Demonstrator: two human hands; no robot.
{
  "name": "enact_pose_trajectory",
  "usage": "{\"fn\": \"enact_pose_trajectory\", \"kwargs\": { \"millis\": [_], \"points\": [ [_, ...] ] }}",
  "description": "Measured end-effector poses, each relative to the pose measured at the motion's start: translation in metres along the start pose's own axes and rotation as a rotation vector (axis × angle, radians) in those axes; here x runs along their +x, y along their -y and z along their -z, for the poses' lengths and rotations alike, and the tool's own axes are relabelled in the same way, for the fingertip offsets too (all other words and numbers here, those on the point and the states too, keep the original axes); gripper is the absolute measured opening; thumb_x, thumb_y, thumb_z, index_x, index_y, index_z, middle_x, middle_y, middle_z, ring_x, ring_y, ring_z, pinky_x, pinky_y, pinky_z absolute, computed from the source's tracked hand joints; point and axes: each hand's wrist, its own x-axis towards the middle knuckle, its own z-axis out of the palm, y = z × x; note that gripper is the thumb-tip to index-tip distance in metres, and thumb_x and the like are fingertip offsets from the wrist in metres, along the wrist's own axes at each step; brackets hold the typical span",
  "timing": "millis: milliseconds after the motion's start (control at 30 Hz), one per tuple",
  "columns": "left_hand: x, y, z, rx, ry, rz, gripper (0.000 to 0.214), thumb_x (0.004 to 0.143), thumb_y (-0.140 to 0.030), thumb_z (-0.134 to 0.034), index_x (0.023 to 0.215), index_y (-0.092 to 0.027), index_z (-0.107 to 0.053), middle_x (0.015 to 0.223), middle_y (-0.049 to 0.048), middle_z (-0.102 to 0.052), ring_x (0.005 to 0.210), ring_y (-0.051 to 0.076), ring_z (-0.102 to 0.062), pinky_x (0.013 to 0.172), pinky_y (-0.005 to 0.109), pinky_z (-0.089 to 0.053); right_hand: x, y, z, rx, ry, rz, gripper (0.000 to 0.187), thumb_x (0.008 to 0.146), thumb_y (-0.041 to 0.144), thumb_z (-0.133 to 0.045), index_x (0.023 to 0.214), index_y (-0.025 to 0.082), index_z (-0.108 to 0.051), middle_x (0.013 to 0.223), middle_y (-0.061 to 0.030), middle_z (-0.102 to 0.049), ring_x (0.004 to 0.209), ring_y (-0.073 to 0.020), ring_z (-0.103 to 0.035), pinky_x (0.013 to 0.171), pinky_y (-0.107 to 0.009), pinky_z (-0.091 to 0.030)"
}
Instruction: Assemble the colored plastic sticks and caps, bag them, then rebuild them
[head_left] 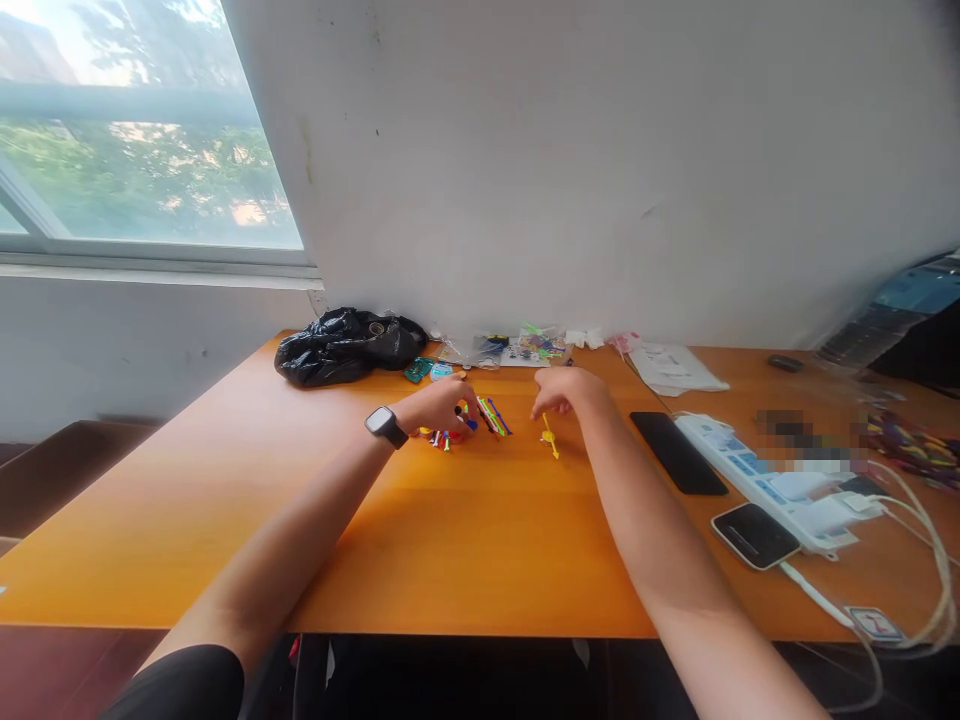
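My left hand [435,404], with a watch on its wrist, reaches over a pile of small coloured plastic pieces [444,438]. Its fingers are bent and apart, the tips among or just above the pieces. Beside those fingertips, several thin plastic sticks [493,415] in blue, green, white and dark tones lie side by side. My right hand [561,390] points down with its fingers pinched at the upper end of a yellow arrow-shaped plastic piece [550,438]. That piece has a round disc at its middle and a pointed lower end. The fingers partly hide its top.
A black plastic bag [349,345] sits at the back left of the wooden table [480,560]. Clear bags of parts [544,347] and papers [675,368] lie along the wall. On the right are a black phone [677,452], a power strip [739,470] with cables, and another phone [756,535].
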Motion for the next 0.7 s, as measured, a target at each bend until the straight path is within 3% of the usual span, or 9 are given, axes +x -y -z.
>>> {"fn": "enact_pose_trajectory", "kwargs": {
  "millis": [100, 200, 367, 533, 700],
  "points": [
    [0.0, 0.002, -0.001, 0.06, -0.048, -0.027, 0.019, 0.074, -0.028, -0.085, 0.092, -0.022, -0.083, 0.093, 0.0061, -0.075, 0.097, 0.025, -0.067, 0.085, 0.03, -0.05, -0.004, -0.009, -0.001, -0.003, 0.267, -0.103, 0.043, 0.067, 0.048, -0.093, 0.079, 0.012, -0.074, 0.083, -0.0141, -0.076, 0.08, -0.0282, -0.074, 0.072, -0.037, -0.058],
    [-0.001, 0.0, 0.0, 0.057, -0.07, -0.007, 0.027, 0.079, -0.035, -0.083, 0.103, -0.022, -0.081, 0.103, 0.0072, -0.074, 0.1, 0.025, -0.067, 0.088, 0.031, -0.05, 0.005, -0.011, -0.007, 0.056, 0.373, -0.031, 0.036, 0.065, 0.037, -0.095, 0.075, 0.011, -0.072, 0.083, -0.0131, -0.077, 0.084, -0.026, -0.075, 0.074, -0.033, -0.058],
    [-0.004, -0.001, 0.003, -0.037, 0.011, 0.092, 0.03, 0.083, -0.034, -0.079, 0.11, -0.021, -0.079, 0.102, 0.0063, -0.075, 0.092, 0.023, -0.071, 0.078, 0.028, -0.053, 0.017, -0.011, -0.012, 0.201, 0.28, 0.089, 0.049, 0.057, 0.034, -0.101, 0.087, 0.011, -0.069, 0.082, -0.0088, -0.075, 0.085, -0.0256, -0.077, 0.075, -0.031, -0.06],
    [-0.005, 0.011, 0.005, -0.066, 0.011, 0.087, 0.04, 0.08, -0.041, -0.083, 0.115, -0.022, -0.078, 0.107, 0.0066, -0.077, 0.1, 0.024, -0.072, 0.079, 0.027, -0.054, 0.015, -0.01, -0.008, 0.282, 0.21, 0.173, 0.058, 0.071, 0.038, -0.096, 0.112, 0.016, -0.061, 0.09, -0.0054, -0.076, 0.082, -0.0186, -0.077, 0.075, -0.025, -0.06],
    [-0.005, 0.026, 0.003, -0.095, 0.032, 0.086, 0.032, 0.08, -0.029, -0.08, 0.11, -0.02, -0.077, 0.108, 0.0061, -0.079, 0.099, 0.022, -0.073, 0.079, 0.025, -0.054, 0.019, -0.009, -0.012, 0.295, 0.17, 0.177, 0.062, 0.064, 0.04, -0.099, 0.107, 0.017, -0.06, 0.079, -0.0041, -0.074, 0.07, -0.0186, -0.074, 0.066, -0.026, -0.058]
  ]
}}
